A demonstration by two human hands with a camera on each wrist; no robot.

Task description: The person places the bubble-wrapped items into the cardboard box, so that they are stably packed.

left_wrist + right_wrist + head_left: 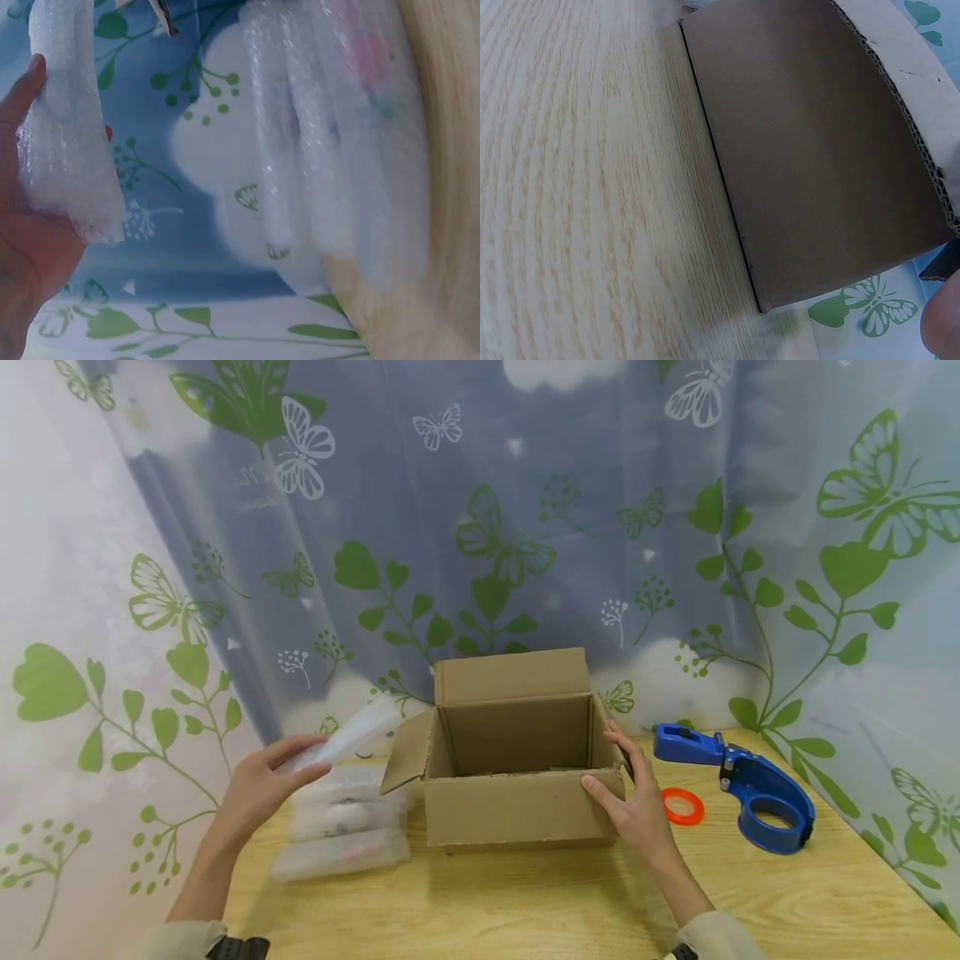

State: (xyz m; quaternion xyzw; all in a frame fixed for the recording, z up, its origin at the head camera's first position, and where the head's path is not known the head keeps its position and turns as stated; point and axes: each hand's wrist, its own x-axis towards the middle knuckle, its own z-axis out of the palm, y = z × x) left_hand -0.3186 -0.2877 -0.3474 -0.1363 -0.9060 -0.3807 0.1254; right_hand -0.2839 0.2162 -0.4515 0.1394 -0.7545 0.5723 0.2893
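An open cardboard box (pixel 517 806) stands in the middle of the wooden table (pixel 525 902), flaps up, its inside bare as far as I can see. My right hand (pixel 633 797) rests against the box's front right corner, thumb on the front wall, fingers on the right side. My left hand (pixel 262 781) holds a bubble-wrapped packet (pixel 348 735) lifted above a stack of similar packets (pixel 341 827) left of the box. In the left wrist view the held packet (pixel 67 142) lies against my palm, the stack (pixel 337 150) beyond it. The right wrist view shows the box wall (pixel 810 142).
A blue tape dispenser (pixel 742 777) lies right of the box, with an orange tape ring (pixel 682 806) between them. A curtain with green leaves and butterflies (pixel 487 527) hangs right behind the table. The table's edges run close on the left and right.
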